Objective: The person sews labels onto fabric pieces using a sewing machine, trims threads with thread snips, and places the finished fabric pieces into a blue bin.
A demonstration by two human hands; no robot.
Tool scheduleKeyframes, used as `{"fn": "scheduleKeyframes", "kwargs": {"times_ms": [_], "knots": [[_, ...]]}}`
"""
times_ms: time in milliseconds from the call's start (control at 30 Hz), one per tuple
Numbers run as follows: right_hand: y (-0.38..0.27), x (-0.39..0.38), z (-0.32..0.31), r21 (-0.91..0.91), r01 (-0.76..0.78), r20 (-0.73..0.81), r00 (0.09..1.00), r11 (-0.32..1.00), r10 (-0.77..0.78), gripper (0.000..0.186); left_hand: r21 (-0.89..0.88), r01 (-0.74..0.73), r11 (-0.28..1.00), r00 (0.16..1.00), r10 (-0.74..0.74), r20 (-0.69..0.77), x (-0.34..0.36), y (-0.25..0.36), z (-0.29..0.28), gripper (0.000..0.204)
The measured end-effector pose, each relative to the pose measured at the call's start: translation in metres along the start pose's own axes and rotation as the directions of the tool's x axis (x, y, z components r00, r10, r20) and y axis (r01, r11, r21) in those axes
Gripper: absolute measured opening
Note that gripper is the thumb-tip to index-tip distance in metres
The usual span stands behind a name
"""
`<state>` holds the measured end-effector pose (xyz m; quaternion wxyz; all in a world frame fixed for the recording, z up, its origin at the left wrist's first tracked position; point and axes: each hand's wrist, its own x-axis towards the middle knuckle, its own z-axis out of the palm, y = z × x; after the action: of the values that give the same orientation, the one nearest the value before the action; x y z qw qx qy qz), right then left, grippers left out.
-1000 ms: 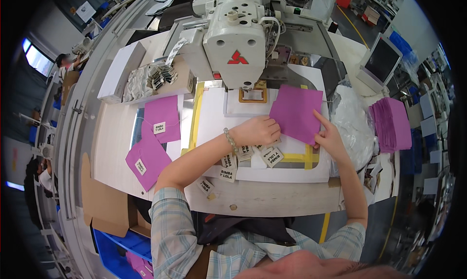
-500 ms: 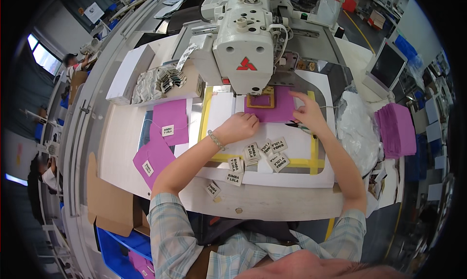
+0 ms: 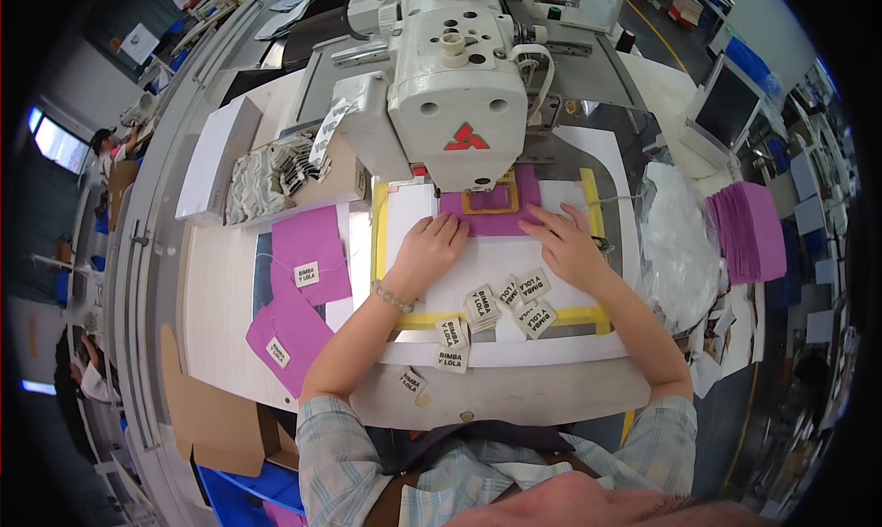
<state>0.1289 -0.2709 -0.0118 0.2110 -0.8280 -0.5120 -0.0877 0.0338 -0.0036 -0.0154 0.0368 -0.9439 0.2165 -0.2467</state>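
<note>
A: Where does the flat, four-sided piece of purple fabric (image 3: 493, 225) lie?

B: Under the white metal sewing-machine head (image 3: 459, 113), with a small yellow rectangular frame (image 3: 491, 211) over it; purple shows through the opening.

A: And the person's bare left grip (image 3: 431, 249)?

B: Open, fingers together and laid flat, tips on the fabric's near left corner. The bare right grip (image 3: 565, 249) is open too, fingers spread, tips touching the near right corner.

A: Which is nearer the frame?

B: Neither, clearly. The frame sits between the two sets of fingertips and slightly beyond them, so the fabric runs forward from both grips, toward the machine.

A: Its long axis?

B: I can't tell. The near edge runs left to right, but the far part is hidden below the machine head.

A: Anything close by?

B: White square labels with black lettering (image 3: 481, 307) lie nearer the person, between the forearms. On the pale, smooth-topped counter (image 3: 219, 320), two more purple pieces (image 3: 308, 242) overlap, left of the left grip.
</note>
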Motion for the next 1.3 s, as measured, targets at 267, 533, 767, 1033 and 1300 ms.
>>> {"fn": "scheduleKeyframes", "kwargs": {"times_ms": [267,533,767,1033,1300], "knots": [[0.02,-0.01,-0.013,-0.117,-0.311,-0.229,0.932,0.943,0.279,0.056,-0.241,0.244,0.939,0.97,-0.238,0.053,-0.009,-0.018,-0.02,0.037],[-0.005,0.011,-0.004,-0.305,-0.25,-0.322,0.935,0.919,0.148,0.038,-0.294,0.392,0.872,0.919,-0.385,0.083,-0.015,-0.016,-0.03,0.05],[-0.02,0.022,0.001,-0.171,-0.111,-0.107,0.99,0.979,0.094,0.02,-0.28,0.415,0.866,0.91,-0.399,0.115,-0.019,-0.016,-0.025,0.039],[-0.02,0.024,-0.003,-0.109,-0.166,-0.087,0.984,0.98,0.157,0.025,-0.312,0.43,0.847,0.903,-0.403,0.151,-0.019,-0.016,-0.022,0.034],[-0.015,0.019,-0.004,-0.088,-0.201,-0.056,0.979,0.976,0.197,0.024,-0.31,0.444,0.841,0.896,-0.413,0.165,-0.018,-0.015,-0.025,0.032]]}}
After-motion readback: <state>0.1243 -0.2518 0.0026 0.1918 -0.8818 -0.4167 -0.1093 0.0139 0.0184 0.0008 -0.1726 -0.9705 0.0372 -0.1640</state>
